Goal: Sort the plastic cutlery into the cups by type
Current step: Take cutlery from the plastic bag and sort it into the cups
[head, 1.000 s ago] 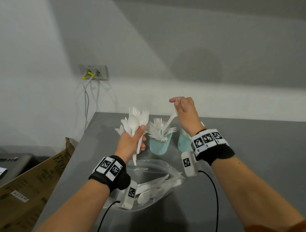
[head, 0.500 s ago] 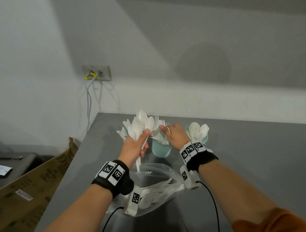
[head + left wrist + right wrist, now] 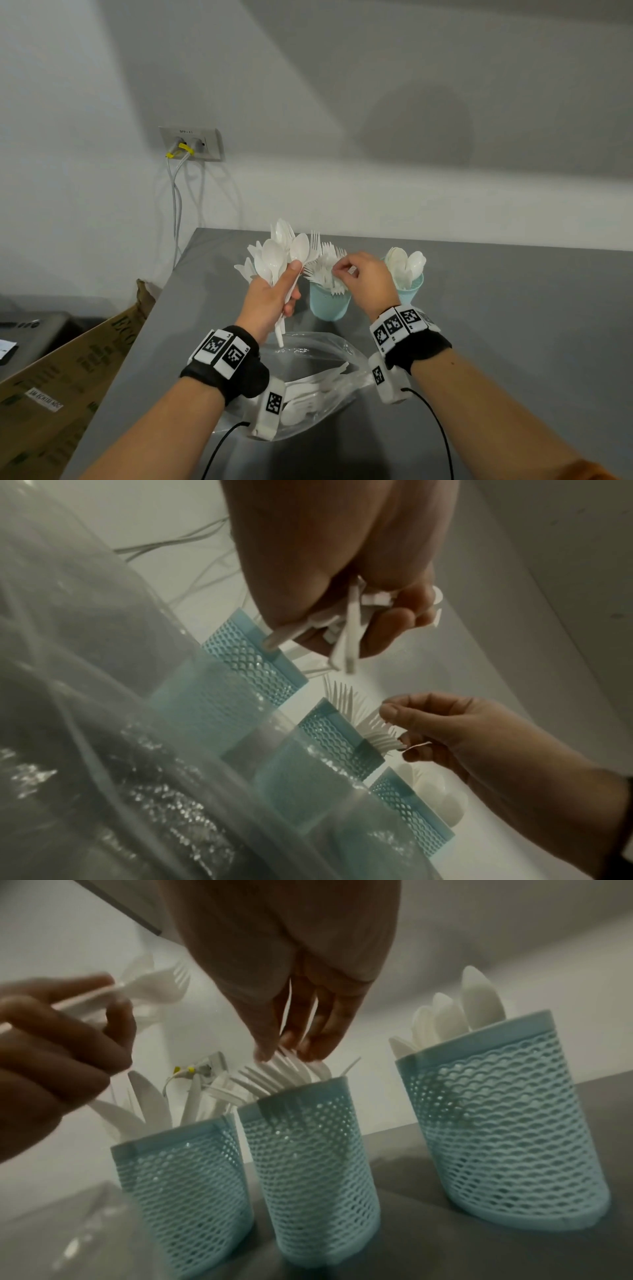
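Observation:
Three light-blue mesh cups stand in a row on the grey table (image 3: 513, 342). The left cup (image 3: 185, 1191) holds knives, the middle cup (image 3: 329, 305) forks, the right cup (image 3: 411, 291) spoons. My left hand (image 3: 289, 291) grips a bundle of white spoons and forks (image 3: 277, 253) upright, in front of the knife cup, hiding it in the head view. My right hand (image 3: 339, 272) hovers over the middle cup (image 3: 315, 1164). Its thumb and fingertips (image 3: 308, 1047) pinch the top of a fork standing in that cup.
A clear plastic bag (image 3: 318, 387) with more white cutlery lies on the table just below my wrists. The table's left edge drops to a cardboard box (image 3: 68, 377). A wall socket (image 3: 190, 144) with hanging cables is behind the left corner.
My right hand came down from above the cups with a fork and now sits low on the fork cup. The left hand kept its bundle and barely shifted.

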Available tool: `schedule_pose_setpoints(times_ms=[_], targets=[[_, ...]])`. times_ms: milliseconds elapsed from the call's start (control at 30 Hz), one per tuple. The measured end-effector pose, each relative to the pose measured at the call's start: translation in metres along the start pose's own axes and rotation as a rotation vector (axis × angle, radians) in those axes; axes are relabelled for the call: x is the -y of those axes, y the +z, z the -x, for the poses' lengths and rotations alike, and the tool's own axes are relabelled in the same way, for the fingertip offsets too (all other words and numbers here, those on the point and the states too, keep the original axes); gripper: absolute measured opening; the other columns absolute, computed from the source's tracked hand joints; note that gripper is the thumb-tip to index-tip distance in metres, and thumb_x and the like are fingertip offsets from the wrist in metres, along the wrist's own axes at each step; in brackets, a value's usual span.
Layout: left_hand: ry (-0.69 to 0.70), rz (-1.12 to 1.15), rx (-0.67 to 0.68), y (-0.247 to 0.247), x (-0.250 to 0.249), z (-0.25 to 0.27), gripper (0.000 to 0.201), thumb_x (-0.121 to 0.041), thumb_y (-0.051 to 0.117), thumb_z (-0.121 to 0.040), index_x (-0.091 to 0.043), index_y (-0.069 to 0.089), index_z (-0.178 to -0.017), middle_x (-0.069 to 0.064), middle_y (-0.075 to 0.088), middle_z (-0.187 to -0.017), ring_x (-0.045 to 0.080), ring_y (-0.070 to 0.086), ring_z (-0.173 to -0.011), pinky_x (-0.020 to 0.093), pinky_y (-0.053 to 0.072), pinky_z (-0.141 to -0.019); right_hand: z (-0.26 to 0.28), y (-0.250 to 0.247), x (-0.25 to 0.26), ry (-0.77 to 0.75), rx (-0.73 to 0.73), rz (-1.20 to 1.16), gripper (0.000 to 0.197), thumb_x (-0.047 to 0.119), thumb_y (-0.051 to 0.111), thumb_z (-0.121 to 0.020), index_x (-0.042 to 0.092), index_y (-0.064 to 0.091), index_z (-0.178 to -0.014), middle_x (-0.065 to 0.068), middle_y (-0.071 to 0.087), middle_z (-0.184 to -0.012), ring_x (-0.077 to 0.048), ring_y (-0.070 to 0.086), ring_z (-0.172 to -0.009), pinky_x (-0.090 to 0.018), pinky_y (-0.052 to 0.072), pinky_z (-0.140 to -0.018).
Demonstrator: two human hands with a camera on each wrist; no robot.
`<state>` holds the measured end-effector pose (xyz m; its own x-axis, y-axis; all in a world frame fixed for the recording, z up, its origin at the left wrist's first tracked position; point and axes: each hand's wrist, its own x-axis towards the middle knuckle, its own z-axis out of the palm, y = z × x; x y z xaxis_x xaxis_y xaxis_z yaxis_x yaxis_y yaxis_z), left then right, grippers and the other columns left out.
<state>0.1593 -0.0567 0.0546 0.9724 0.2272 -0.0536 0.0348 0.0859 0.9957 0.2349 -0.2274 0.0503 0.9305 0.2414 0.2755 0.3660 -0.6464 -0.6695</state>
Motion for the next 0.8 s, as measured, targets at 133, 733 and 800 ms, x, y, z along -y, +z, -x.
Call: schedule_pose_setpoints(times_ms=[133, 733, 800], targets=[[0.013, -0.039, 0.035, 0.003, -0.002, 0.004, 0.037, -0.045, 0.055, -0.092, -0.009, 0.064, -0.095, -0.005, 0.049, -0.052, 0.011, 0.037, -0.042, 0.022, 0.035, -0.044, 0.001, -0.009, 0.009, -0.057, -0.037, 0.051, 0.025, 0.030, 0.054, -0.094, 0.015, 0.074, -0.097, -0.004, 0.070, -0.096, -0.020, 0.059, -0.092, -0.032, 0.046, -0.085], [0.082, -0.186, 0.168, 0.013, -0.009, 0.018, 0.014, -0.031, 0.072, -0.082, -0.020, 0.065, -0.088, -0.003, 0.053, -0.055, 0.010, 0.042, -0.045, 0.019, 0.034, -0.040, 0.013, -0.019, 0.062, 0.171, 0.021, -0.611, 0.014, 0.020, 0.049, -0.093, 0.018, 0.056, -0.080, 0.004, 0.056, -0.071, -0.012, 0.052, -0.065, -0.025, 0.041, -0.060], [0.082, -0.170, 0.162, 0.014, -0.010, 0.018, 0.012, -0.030, 0.071, -0.083, -0.021, 0.065, -0.088, -0.007, 0.053, -0.052, 0.008, 0.044, -0.045, 0.018, 0.035, -0.040, 0.012, -0.022, 0.064, 0.193, 0.029, -0.605, 0.019, 0.017, 0.042, -0.093, 0.018, 0.052, -0.077, 0.003, 0.052, -0.068, -0.013, 0.049, -0.060, -0.026, 0.039, -0.055]])
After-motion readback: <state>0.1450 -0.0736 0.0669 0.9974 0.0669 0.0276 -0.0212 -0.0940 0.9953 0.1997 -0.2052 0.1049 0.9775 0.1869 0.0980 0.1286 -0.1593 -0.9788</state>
